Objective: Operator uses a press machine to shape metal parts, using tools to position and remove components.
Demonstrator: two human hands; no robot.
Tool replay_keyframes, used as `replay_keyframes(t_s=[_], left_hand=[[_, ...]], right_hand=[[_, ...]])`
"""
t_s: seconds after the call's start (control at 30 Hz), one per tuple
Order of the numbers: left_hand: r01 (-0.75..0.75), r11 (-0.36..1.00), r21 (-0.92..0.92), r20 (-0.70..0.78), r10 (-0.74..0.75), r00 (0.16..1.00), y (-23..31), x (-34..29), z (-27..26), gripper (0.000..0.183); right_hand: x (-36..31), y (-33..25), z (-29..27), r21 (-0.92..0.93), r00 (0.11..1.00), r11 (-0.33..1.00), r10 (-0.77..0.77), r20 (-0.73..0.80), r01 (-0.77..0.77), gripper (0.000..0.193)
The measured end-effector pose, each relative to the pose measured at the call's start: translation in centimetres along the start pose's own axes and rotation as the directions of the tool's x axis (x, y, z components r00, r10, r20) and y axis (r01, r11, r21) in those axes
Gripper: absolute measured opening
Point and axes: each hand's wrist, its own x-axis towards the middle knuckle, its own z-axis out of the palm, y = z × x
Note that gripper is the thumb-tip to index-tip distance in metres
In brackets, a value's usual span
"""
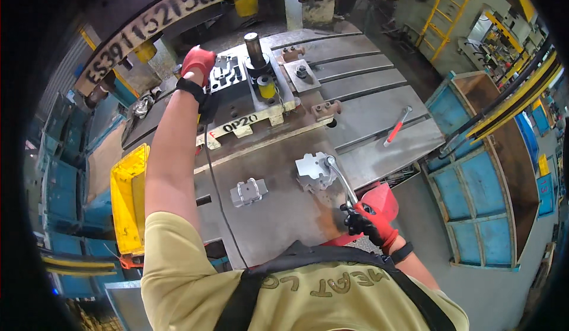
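My left hand (198, 63), in a red glove, reaches far forward to the left side of the press die (249, 94). Its fingers curl beside a grey shaped plate (227, 73) in the die, and whether they grip anything is hidden. My right hand (371, 217), in a red and black glove, is closed on the handle of a long metal pick-up tool (341, 181). The tool's tip rests on a flat, bright stamped metal part (313, 171) lying on the press table (278, 218). A second, smaller metal part (248, 191) lies to its left.
The die carries a dark upright post (254, 47) and a yellow spring (267, 88). A red-handled tool (396, 128) lies on the slotted bed at right. A yellow bin (130, 197) stands at left, with blue-panelled crates (474, 206) at right and a yellow ladder (441, 10) behind.
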Motion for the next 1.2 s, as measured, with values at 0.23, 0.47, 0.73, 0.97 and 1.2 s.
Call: replay_keyframes(t_s=[0.23,0.47,0.73,0.97,1.2], left_hand=[[-0.244,0.663,-0.708,-0.156,0.190,0.969,-2.7,-8.3,-1.5,0.014],[0.335,0.525,-0.782,0.412,0.032,0.911,-8.8,-25.9,4.3,0.015],[-0.025,1.000,-0.008,-0.079,0.025,0.997,-6.4,-31.3,6.4,0.069],[-0.379,0.925,-0.019,0.319,0.365,0.875,-6.5,-29.5,7.4,0.076],[-0.500,0.866,-0.028,0.357,0.476,0.804,-6.7,-28.7,8.0,0.065]], right_hand=[[1.4,-1.4,1.5,-0.073,0.994,0.991,-0.111,-0.024,0.109,0.020],[4.3,-4.8,2.5,-0.268,0.975,0.940,-0.182,0.130,0.211,0.026],[7.0,-8.7,6.3,-0.175,0.967,0.962,-0.179,0.183,0.211,0.020],[10.6,-12.7,10.1,-0.255,0.902,0.892,-0.284,0.326,0.373,0.021],[19.4,-15.7,14.4,-0.388,0.703,0.598,-0.488,0.518,0.701,0.026]])
